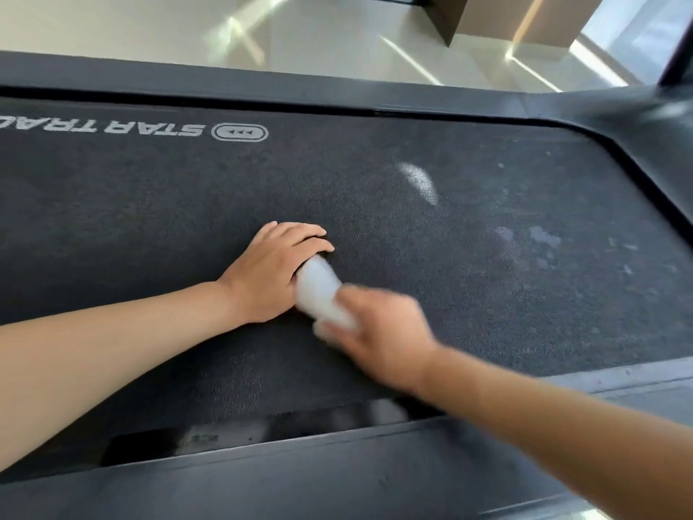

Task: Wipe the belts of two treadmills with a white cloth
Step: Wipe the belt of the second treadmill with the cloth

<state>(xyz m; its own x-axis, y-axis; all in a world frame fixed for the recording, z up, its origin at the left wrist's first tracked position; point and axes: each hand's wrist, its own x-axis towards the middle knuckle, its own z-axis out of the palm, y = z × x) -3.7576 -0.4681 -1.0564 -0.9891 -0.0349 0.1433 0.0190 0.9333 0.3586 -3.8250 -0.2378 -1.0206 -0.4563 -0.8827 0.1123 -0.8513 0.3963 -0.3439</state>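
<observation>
A dark grey treadmill belt (pixel 431 238) with white "STAR TRAC" lettering fills the view. My left hand (pixel 270 272) lies palm down on the belt, fingers curled over one end of a bunched white cloth (pixel 320 290). My right hand (pixel 382 332), blurred, grips the other end of the cloth just to the right of the left hand. Pale smudges and a bright light patch mark the belt to the right.
Dark side rails run along the far edge (pixel 262 84) and the near edge (pixel 300 474) of the belt. A dark treadmill upright (pixel 675 46) rises at the top right. Beyond lies a pale glossy floor (pixel 187 28) with a brown block (pixel 453 16).
</observation>
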